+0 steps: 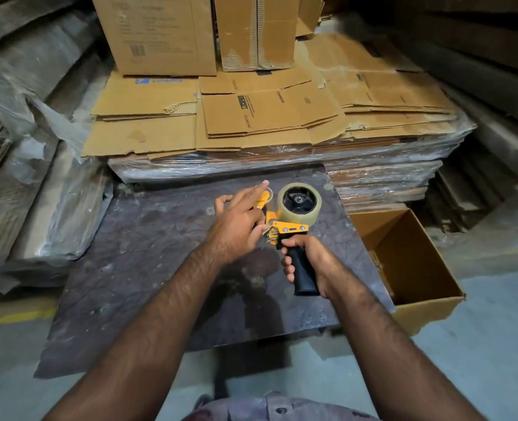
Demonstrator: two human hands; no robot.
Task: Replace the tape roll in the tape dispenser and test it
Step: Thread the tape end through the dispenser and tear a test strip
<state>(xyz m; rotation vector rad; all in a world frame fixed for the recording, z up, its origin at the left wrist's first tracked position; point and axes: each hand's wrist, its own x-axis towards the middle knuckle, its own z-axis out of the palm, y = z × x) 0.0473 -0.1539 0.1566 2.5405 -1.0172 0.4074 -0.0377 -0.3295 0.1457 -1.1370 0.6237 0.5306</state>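
**Tape dispenser held over a dark board, boxes crowding in on every side**

The right hand (pixel 308 262) is gripping the black handle of the tape dispenser (pixel 288 229), fingers wrapped tight around it, and is holding the tool above the middle of a dark, mottled board (pixel 148 268). A tape roll (pixel 299 203) of clear tape is sitting on the black hub at the far end of the dispenser, above the orange frame.

The left hand (pixel 239 223) is hovering at the dispenser's front end, just left of the roll. Its fingers are loosely spread, the index finger pointing away and the others curling; whether they are pinching a strip of tape cannot be told, since the hand is covering that part of the frame.

Beyond the board, flattened cardboard sheets (pixel 267 117) are lying in a stack on a plastic-wrapped pile, reaching right up to the board's far edge. Two upright cartons (pixel 160 34) are standing behind them. An open cardboard box (pixel 409 262) is sitting against the board's right edge, close under the right forearm. Plastic-wrapped bundles (pixel 39 192) are leaning along the left side, next to the board's left edge.
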